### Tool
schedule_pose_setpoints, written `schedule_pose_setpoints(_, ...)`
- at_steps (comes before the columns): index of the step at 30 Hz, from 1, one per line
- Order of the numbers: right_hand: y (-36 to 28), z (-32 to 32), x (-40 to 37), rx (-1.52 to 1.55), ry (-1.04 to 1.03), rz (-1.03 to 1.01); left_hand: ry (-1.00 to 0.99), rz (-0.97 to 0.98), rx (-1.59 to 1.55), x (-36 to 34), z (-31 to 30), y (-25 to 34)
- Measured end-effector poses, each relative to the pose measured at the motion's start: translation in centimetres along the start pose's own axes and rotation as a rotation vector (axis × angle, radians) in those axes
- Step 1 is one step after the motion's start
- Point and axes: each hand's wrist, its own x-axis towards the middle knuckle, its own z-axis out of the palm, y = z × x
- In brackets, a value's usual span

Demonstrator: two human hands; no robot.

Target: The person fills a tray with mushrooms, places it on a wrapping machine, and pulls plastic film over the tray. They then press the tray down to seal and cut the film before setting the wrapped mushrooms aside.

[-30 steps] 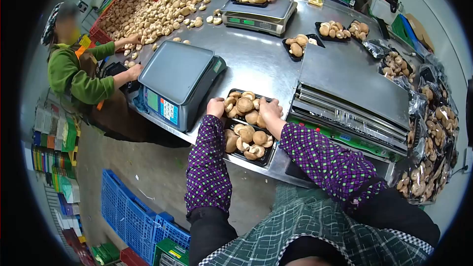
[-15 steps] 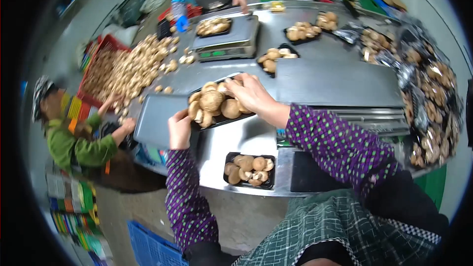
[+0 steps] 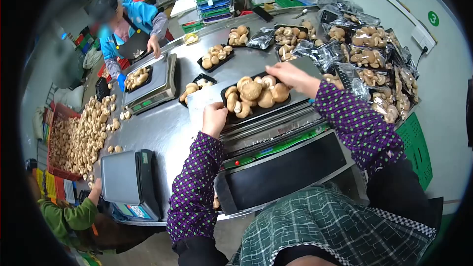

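A black tray of brown mushrooms (image 3: 252,93) is held between my two hands, over the metal wrapping machine (image 3: 276,128). My left hand (image 3: 215,119) grips the tray's left end with closed fingers. At its upper right edge, my right hand (image 3: 291,76) has its fingers closed on the rim. Below the tray lie the machine's dark rollers and a black flat plate (image 3: 283,172). Just behind the tray, another small tray of mushrooms (image 3: 193,88) rests on the steel table.
A scale (image 3: 120,177) stands at the lower left; a co-worker's tray sits on another scale (image 3: 152,88). Loose mushrooms (image 3: 91,130) spill from a red crate (image 3: 56,143). Wrapped trays (image 3: 369,59) pile up at the right. Two co-workers stand at the left and back left.
Both hands have carried the mushroom tray rightward, from beside the scale to over the wrapping machine. The camera view has turned right, showing more of the wrapped trays.
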Motion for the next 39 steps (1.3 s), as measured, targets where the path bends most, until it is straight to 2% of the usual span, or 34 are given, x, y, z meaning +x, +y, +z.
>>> schedule_pose_setpoints(2, 2.4, -0.1, 0.8, -0.048, 0.022, -0.049, -0.043, -0.069, 0.187, -0.4, 0.5, 1.3)
schedule_pose_setpoints(3, 3.6, -0.1, 1.1, -0.077, 0.051, -0.112, -0.028, -0.052, 0.133, -0.4, 0.4, 1.0)
schedule_pose_setpoints(6, 6.4, -4.3, -1.3, -0.387, 0.177, -0.399, 0.223, 0.267, 0.459, -5.5, -1.2, 3.8)
schedule_pose_setpoints(7, 6.6, -6.7, -2.9, -0.544, 0.139, -0.332, 0.298, 0.389, 0.596, -7.9, -2.2, 4.7)
schedule_pose_setpoints(8, 6.0, -8.0, -5.6, -0.744, 0.190, -0.316, 0.218, 0.283, 0.841, -10.4, -3.2, 5.9)
schedule_pose_setpoints(9, 7.1, -9.0, -6.5, -0.852, 0.081, -0.182, 0.131, 0.166, 1.079, -11.9, -3.8, 6.6)
schedule_pose_setpoints(11, 8.0, -8.4, -7.7, -0.987, -0.085, -0.030, 0.056, 0.068, 1.234, -13.0, -3.2, 6.4)
schedule_pose_setpoints(13, 8.9, -6.6, -6.9, -0.958, -0.144, -0.102, 0.027, 0.012, 1.239, -12.0, -2.6, 7.0)
schedule_pose_setpoints(14, 9.3, -6.0, -6.2, -0.832, -0.182, -0.154, -0.029, -0.036, 1.032, -11.3, -2.2, 6.6)
schedule_pose_setpoints(15, 9.6, -6.0, -6.3, -0.832, -0.189, -0.149, -0.086, -0.084, 0.821, -10.9, -1.9, 5.8)
schedule_pose_setpoints(16, 9.7, -6.1, -6.6, -0.563, -0.239, -0.058, -0.062, -0.007, 0.826, -10.7, -1.8, 5.1)
schedule_pose_setpoints(18, 8.7, -7.0, -9.3, -0.082, -0.342, 0.127, -0.198, -0.307, 0.300, -12.5, -3.0, 6.1)
schedule_pose_setpoints(19, 7.1, -8.0, -11.6, 0.131, -0.403, 0.212, -0.340, -0.454, 0.165, -14.1, -4.4, 7.7)
schedule_pose_setpoints(20, 5.2, -8.8, -11.4, 0.127, -0.402, 0.194, -0.324, -0.599, -0.253, -15.8, -4.8, 9.2)
schedule_pose_setpoints(21, 3.4, -9.1, -11.2, 0.410, -0.406, 0.044, -0.311, -0.612, -0.499, -16.3, -4.8, 11.2)
schedule_pose_setpoints(22, 2.2, -8.9, -11.6, 0.702, -0.405, -0.089, -0.337, -0.157, -0.631, -15.3, -4.4, 13.5)
schedule_pose_setpoints(23, 1.5, -8.2, -12.1, 0.996, -0.394, -0.202, -0.222, 0.057, -0.718, -13.4, -4.3, 15.7)
schedule_pose_setpoints(24, -1.0, -7.0, -10.5, 1.146, -0.134, -0.159, -0.196, 0.110, -0.898, -10.7, -4.5, 16.1)
schedule_pose_setpoints(25, -4.1, -6.3, -7.5, 1.279, 0.137, -0.132, -0.161, 0.264, -0.923, -7.2, -4.1, 16.4)
schedule_pose_setpoints(26, -3.8, -5.6, -2.9, 1.233, 0.137, -0.260, 0.142, 0.172, -0.793, -4.3, -1.5, 18.8)
schedule_pose_setpoints(27, -1.3, -4.3, 1.9, 1.182, 0.133, -0.390, 0.117, 0.311, -0.555, 0.0, -1.3, 16.1)
schedule_pose_setpoints(28, 1.9, -2.9, 4.7, 0.809, 0.187, -0.362, 0.165, 0.293, -0.320, 3.4, -0.7, 12.0)
schedule_pose_setpoints(29, 4.6, -1.7, 6.9, 0.437, 0.235, -0.325, 0.198, 0.213, 0.226, 6.7, -0.4, 7.0)
schedule_pose_setpoints(30, 6.7, -0.2, 7.6, 0.248, 0.248, -0.333, 0.249, 0.052, 0.390, 5.8, 2.0, 6.9)
schedule_pose_setpoints(31, 8.0, 0.7, 8.0, 0.058, 0.259, -0.335, 0.183, 0.105, 0.475, 5.5, 2.6, 3.8)
schedule_pose_setpoints(32, 8.2, 0.7, 8.5, 0.060, 0.253, -0.324, 0.127, 0.220, 0.299, 5.2, 2.5, 3.0)
schedule_pose_setpoints(33, 8.6, 0.7, 8.4, -0.120, 0.240, -0.531, 0.071, 0.312, 0.335, 4.9, 1.8, 3.1)
schedule_pose_setpoints(34, 9.0, 0.8, 7.9, -0.299, 0.229, -0.740, 0.020, 0.259, 0.331, 3.6, 1.4, 3.4)
schedule_pose_setpoints(35, 9.2, 0.6, 7.8, -0.295, 0.240, -0.748, -0.010, 0.233, 0.322, 3.0, 1.0, 4.4)
schedule_pose_setpoints(38, 7.9, -0.2, 7.3, -0.294, 0.042, -0.712, -0.156, -0.024, 0.283, 1.6, -1.0, 4.2)
schedule_pose_setpoints(39, 7.0, -0.4, 6.6, -0.340, 0.067, -0.703, -0.201, -0.128, 0.248, 1.0, -1.3, 4.8)
